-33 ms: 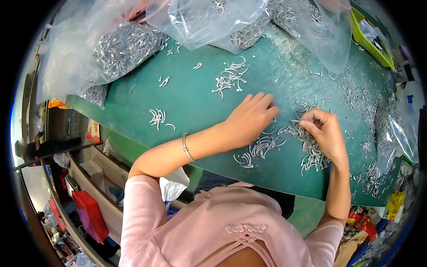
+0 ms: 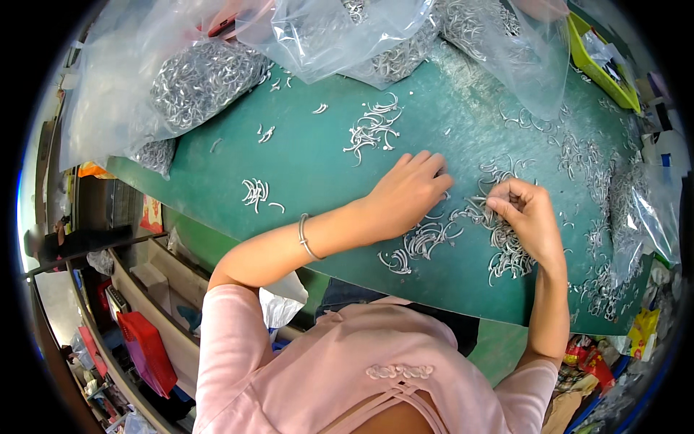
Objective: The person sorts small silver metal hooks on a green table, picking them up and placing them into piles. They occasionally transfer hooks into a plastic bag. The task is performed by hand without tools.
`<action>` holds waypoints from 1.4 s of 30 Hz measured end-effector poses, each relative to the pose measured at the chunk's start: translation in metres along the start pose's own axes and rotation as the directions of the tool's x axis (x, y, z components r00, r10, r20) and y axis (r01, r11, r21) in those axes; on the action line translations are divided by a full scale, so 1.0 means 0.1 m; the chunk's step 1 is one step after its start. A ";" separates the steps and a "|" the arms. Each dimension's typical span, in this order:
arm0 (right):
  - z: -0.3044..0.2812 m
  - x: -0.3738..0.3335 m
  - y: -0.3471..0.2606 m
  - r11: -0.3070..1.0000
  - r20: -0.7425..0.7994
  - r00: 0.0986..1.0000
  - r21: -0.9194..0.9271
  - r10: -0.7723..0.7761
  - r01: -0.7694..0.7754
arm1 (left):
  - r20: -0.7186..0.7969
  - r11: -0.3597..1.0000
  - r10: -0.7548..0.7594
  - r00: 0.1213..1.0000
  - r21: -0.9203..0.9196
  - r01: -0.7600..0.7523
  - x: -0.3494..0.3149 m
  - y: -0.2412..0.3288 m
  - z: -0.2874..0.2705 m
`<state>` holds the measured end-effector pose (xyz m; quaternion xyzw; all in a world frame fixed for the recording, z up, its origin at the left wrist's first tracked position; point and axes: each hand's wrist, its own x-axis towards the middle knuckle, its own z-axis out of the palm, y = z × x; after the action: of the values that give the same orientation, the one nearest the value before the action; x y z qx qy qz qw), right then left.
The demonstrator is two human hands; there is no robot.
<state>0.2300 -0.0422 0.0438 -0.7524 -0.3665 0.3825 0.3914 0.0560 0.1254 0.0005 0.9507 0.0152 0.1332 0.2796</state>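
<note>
Small curved silver metal pieces lie in loose piles on a green tabletop (image 2: 311, 155). Between the thumb and fingers of my right hand (image 2: 524, 210) is one curved metal piece (image 2: 478, 199), just above a dense pile (image 2: 511, 257). My left hand (image 2: 408, 194) is closed, palm down, beside that pile, with a smaller pile (image 2: 428, 239) just below it. Its fingertips are mostly hidden, so what they grip cannot be made out. Farther back lies another pile (image 2: 374, 129), and a small group (image 2: 254, 192) rests to the left.
Clear plastic bags full of metal pieces (image 2: 206, 83) line the far edge. Another bag (image 2: 636, 210) stands at the right, near more scattered pieces (image 2: 589, 163). A yellow-green bin (image 2: 603, 65) sits at the far right corner. Shelving with a red bag (image 2: 147, 351) is at lower left.
</note>
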 end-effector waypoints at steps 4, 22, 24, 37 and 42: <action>0.00 -0.05 0.01 0.963 0.058 0.998 0.263 0.039 -0.053 | -0.051 0.995 -0.050 0.997 -0.084 0.046 0.00 0.04 -0.02; 0.29 0.02 -0.18 0.771 0.055 0.889 -0.475 -0.455 0.424 | -0.277 0.915 -0.386 0.880 0.009 0.403 -0.27 -0.41 -0.62; 0.29 0.00 -0.21 0.758 0.062 0.896 -0.509 -0.440 0.407 | -0.341 0.924 -0.346 0.874 0.036 0.380 -0.34 -0.29 -0.63; 0.64 0.25 -0.12 0.737 0.142 0.874 -0.485 -0.464 0.470 | -0.318 0.918 -0.308 0.897 0.148 0.368 -0.27 -0.64 -0.51; 0.59 0.24 -0.12 0.757 0.168 0.883 -0.462 -0.438 0.463 | -0.385 0.941 -0.285 0.878 0.063 0.333 -0.28 -0.70 -0.55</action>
<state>0.1863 0.0021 0.0235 -0.7062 -0.6307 0.1904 0.2592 0.0175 0.2108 0.0006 0.9095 0.2277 0.2627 0.2282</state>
